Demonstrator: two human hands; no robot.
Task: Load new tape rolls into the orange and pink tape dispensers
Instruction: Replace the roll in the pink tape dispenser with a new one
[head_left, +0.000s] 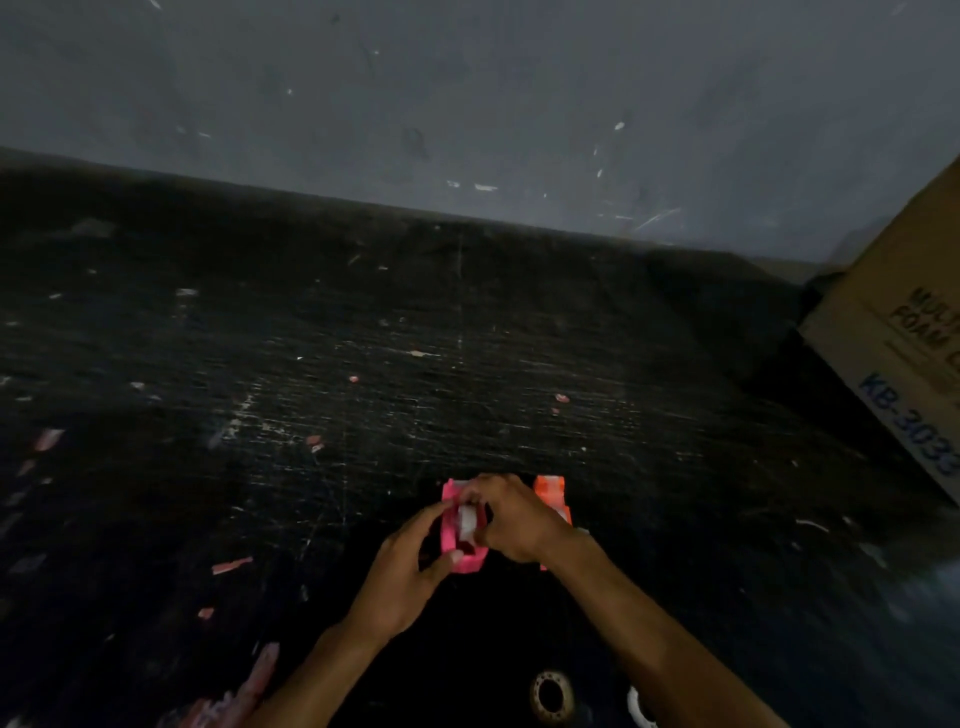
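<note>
our two bare hands meet low in the head view, over the small pink plastic tape dispenser (457, 540) that sits on the dark, scratched worktop (363, 364). our left hand (402, 577) curls around the dispenser's left and near sides, the thumb tip pressed against its near end, so this hand grips the pink body. our right hand (511, 517) comes in from the right, fingers bent down over the top, pinching a small white tape roll (467, 519) that stands in the dispenser's open middle; we cannot tell whether the roll is fully seated.

just beside it, on the right and partly hidden behind our right hand, lies the orange plastic tape dispenser (553, 493), also on the worktop. nearer to us, between our forearms and a little to the right, a brownish cardboard tape core ring (551, 696) lies flat, and a white ring (636, 706) shows next to it, partly covered by our right forearm. bits of pink and white scrap are scattered over the worktop. a brown cardboard box with printed lettering (904, 353) stands tilted at the right edge, against the grey wall (467, 93).
</note>
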